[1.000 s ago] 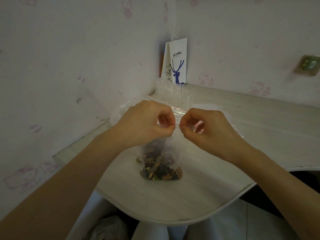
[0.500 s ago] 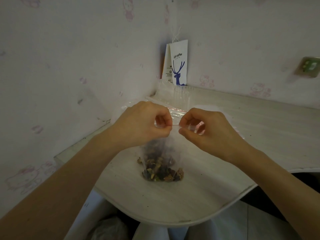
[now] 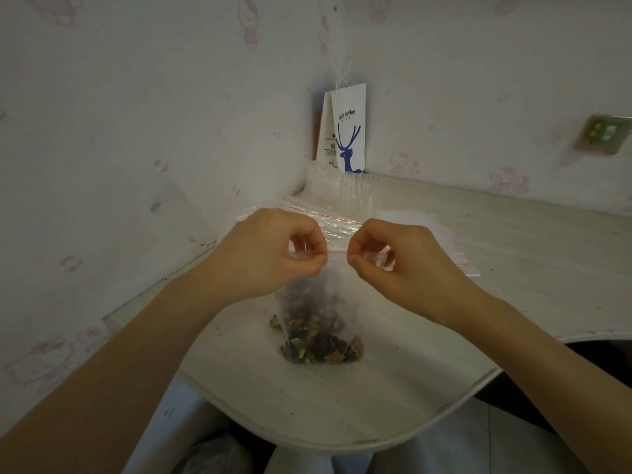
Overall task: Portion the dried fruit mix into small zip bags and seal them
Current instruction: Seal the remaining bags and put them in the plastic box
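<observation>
My left grip [image 3: 270, 254] and my right grip [image 3: 400, 265] each pinch, thumb against curled forefinger, the top edge of the small clear plastic zip bag [image 3: 318, 302]. A second ago the two pinches sat almost touching at the middle of that edge. Now they have drawn a little apart, and a short stretch of the thin red zip line [image 3: 337, 253] shows taut between them. I take that to mean the seal is being pressed shut from the centre outward, with the ends under my fingers perhaps not yet closed; I cannot see them.

The bag hangs upright from my pinches, its bottom resting on the pale rounded counter [image 3: 444, 354]. The dark dried fruit mix [image 3: 321, 347] is gathered in its lower part. Behind my hands lies a loose heap of empty clear zip bags [image 3: 328, 217], so more portions likely remain.
</observation>
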